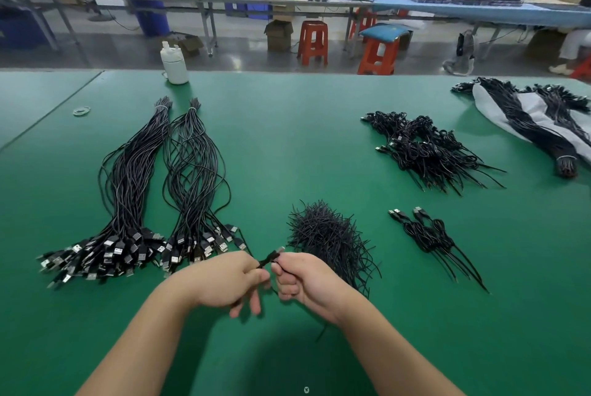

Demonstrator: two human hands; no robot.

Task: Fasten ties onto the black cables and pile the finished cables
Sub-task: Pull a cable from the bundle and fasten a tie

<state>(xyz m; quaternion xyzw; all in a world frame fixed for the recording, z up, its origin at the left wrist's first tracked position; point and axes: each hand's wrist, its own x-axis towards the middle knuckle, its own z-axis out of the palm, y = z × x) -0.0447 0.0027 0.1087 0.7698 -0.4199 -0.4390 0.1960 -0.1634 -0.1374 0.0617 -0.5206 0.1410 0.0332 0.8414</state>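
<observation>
From the head camera, both hands meet near the middle of the green table (287, 140). The left hand (224, 280) and the right hand (303, 277) each pinch a single black cable (270, 258) between curled fingers and thumb, its plug pointing up and away between them, its free end trailing down toward the near edge. Just beyond the right hand lies a heap of black ties (329, 235). To the left, two long bundles of untied cables (153, 197) stretch away, plugs fanned toward the near side. To the right, a few tied cables (428, 235) lie together, and farther off sits a larger pile of finished cables (428, 149). A white bottle (174, 63) stands at the far edge.
</observation>
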